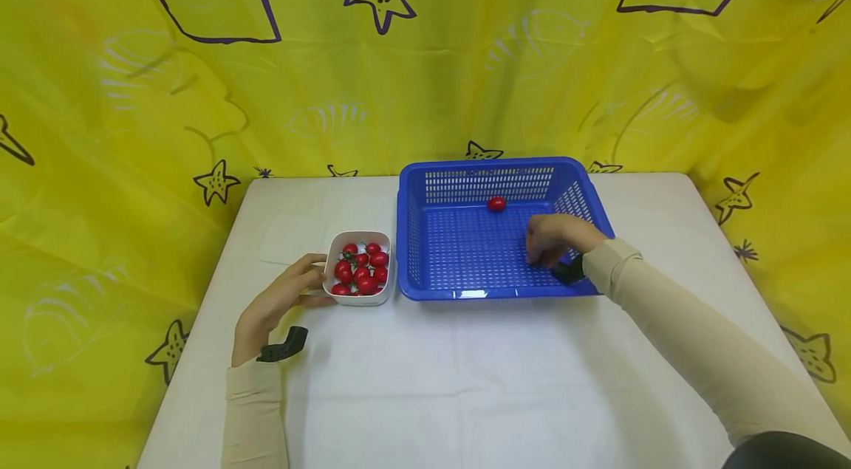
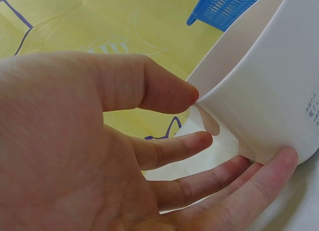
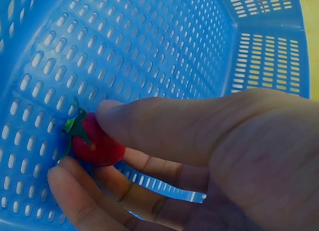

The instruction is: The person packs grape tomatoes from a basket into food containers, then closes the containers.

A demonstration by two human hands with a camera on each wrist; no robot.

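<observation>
Inside the blue basket (image 1: 412, 233), toward its right side, my right hand (image 1: 550, 236) pinches a cherry tomato (image 3: 99, 144) between thumb and fingers. Its green stem cap faces left in the right wrist view; in the head view the hand hides it. On the left, my left hand (image 1: 282, 299) touches the outer side of a white square container (image 1: 359, 300). The thumb tip meets its rim, and the extended fingers lie along the lower wall. Several cherry tomatoes (image 1: 361, 271) fill this container, a few with green stems.
Another cherry tomato (image 1: 496, 204) lies in the basket near the back wall. Container and basket stand side by side on a white-covered table (image 1: 399, 380). A yellow curtain (image 1: 425, 85) with drawn stars hangs behind the table and at both sides.
</observation>
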